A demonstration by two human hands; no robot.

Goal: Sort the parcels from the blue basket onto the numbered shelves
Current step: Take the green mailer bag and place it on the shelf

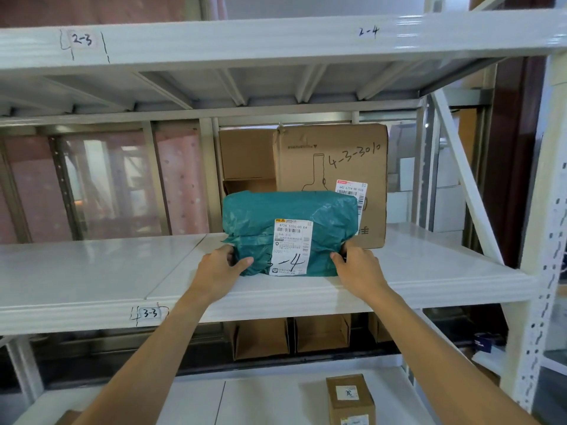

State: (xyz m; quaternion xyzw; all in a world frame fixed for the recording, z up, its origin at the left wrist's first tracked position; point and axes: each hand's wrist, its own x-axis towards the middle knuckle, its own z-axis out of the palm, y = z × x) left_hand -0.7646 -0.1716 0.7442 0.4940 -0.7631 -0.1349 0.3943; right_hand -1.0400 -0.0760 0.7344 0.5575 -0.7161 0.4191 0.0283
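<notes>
Two hands are on one teal parcel (pixel 288 216). It rests on the white shelf (pixel 92 265) near the front edge, just in front of a large cardboard box (pixel 352 154) marked 4-3-3010. The left hand (pixel 219 271) grips the parcel's lower left corner with the thumb across the front. The right hand (pixel 357 265) grips the lower right corner, its fingers (pixel 336 258) curled round the side.

Handwriting on the parcel's label ends in "-4"; the digit before it is too faint to read. The shelf's front edge carries a 3-3 tag (pixel 149 313) well to the left, and a 2-4 mark (pixel 369 32) sits on the shelf above this bay. From that, the parcel looks to be in the bay it belongs to.

For this parcel I judge the placing nearly done: it is down on the shelf but not yet let go. A small box (pixel 349 397) stands on the lower shelf and seems sorted. The blue basket is out of view, so how many parcels are left cannot be told.
</notes>
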